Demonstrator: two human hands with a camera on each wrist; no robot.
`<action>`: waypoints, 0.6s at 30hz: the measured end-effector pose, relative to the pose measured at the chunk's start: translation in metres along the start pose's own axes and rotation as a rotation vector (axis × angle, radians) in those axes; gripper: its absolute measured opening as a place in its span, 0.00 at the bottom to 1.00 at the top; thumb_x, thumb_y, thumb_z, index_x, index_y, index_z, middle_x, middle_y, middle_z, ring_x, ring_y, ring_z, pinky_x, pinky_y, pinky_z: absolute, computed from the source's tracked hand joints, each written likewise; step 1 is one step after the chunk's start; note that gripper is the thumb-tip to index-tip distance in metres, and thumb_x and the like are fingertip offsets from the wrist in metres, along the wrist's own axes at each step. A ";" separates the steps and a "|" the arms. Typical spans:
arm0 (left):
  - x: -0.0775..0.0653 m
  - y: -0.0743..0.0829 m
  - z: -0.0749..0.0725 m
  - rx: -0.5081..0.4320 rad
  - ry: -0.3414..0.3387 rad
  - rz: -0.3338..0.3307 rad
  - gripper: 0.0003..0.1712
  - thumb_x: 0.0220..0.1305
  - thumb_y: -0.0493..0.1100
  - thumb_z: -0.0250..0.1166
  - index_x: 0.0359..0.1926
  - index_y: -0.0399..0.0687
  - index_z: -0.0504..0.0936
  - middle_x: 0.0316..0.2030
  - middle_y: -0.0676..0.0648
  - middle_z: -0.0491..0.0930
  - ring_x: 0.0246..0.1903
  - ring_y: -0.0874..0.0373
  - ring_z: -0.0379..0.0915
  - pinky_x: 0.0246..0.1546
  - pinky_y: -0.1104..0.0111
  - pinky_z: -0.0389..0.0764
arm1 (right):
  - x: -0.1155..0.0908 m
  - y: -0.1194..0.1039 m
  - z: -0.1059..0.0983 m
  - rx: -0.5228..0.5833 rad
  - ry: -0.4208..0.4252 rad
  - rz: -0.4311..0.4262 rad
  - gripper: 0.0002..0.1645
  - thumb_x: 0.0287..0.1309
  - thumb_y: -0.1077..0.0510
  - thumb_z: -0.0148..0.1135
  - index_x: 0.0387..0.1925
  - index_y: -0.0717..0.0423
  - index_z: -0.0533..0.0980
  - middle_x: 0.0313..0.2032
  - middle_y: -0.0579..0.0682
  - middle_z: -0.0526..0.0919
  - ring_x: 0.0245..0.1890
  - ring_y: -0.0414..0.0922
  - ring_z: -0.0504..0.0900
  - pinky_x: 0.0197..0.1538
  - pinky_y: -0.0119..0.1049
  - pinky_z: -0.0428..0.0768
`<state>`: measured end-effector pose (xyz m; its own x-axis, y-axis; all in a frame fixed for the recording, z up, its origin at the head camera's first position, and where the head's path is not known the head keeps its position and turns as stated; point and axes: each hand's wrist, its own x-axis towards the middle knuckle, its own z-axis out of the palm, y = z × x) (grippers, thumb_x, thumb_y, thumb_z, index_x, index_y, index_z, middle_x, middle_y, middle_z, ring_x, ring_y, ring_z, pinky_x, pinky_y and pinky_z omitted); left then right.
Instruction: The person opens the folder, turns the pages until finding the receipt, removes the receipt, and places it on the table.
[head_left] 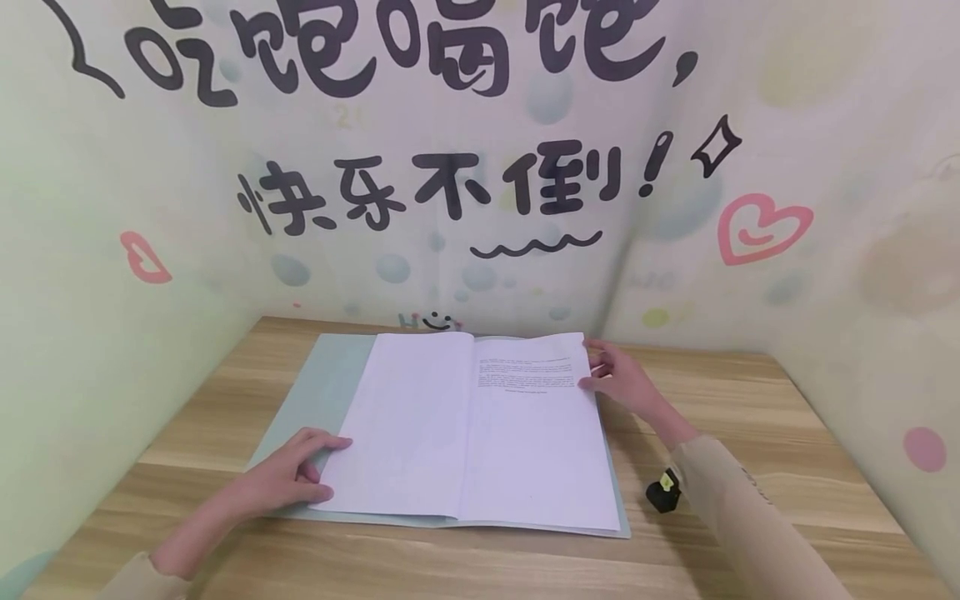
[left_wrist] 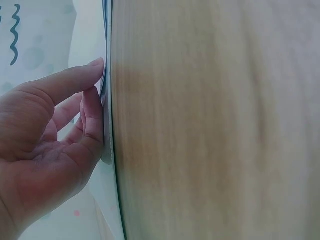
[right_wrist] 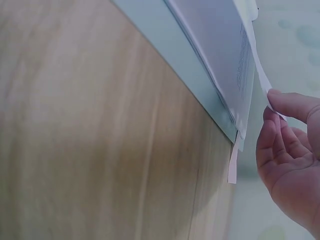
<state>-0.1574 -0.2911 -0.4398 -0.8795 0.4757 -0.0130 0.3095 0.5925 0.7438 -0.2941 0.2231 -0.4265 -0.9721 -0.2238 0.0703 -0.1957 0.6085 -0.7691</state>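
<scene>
Papers (head_left: 397, 425), spread in a folder (head_left: 315, 387) between both hands: we find the right hand (head_left: 624, 385) pinching a page (head_left: 543, 450) by its right edge, the left hand (head_left: 283, 475) touching the left edge, fingers relaxed.

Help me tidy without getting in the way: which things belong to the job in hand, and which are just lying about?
Part of the job:
Right page, its edge pinched by the right hand
Left page, touched by the left hand
Pale blue cover beneath the pages

Just lying about:
Small black object, no hand on it; I can't identify it
</scene>
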 end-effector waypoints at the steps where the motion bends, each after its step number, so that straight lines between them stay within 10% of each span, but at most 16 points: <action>1: 0.000 0.000 0.000 -0.002 0.000 0.006 0.37 0.56 0.43 0.72 0.64 0.37 0.71 0.57 0.32 0.65 0.33 0.71 0.68 0.34 0.76 0.75 | 0.000 0.000 0.000 -0.002 0.005 0.003 0.42 0.57 0.65 0.68 0.71 0.62 0.60 0.51 0.66 0.80 0.46 0.52 0.80 0.42 0.28 0.78; 18: 0.000 0.002 0.002 -0.008 0.012 0.001 0.37 0.55 0.41 0.73 0.64 0.37 0.71 0.56 0.34 0.66 0.32 0.72 0.68 0.34 0.76 0.75 | 0.001 0.000 -0.009 0.007 -0.027 -0.080 0.30 0.58 0.64 0.67 0.62 0.65 0.71 0.57 0.66 0.77 0.45 0.53 0.81 0.41 0.26 0.79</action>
<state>-0.1559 -0.2890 -0.4396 -0.8835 0.4684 -0.0047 0.3073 0.5872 0.7489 -0.2962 0.2298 -0.4201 -0.9496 -0.2919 0.1142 -0.2713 0.5828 -0.7660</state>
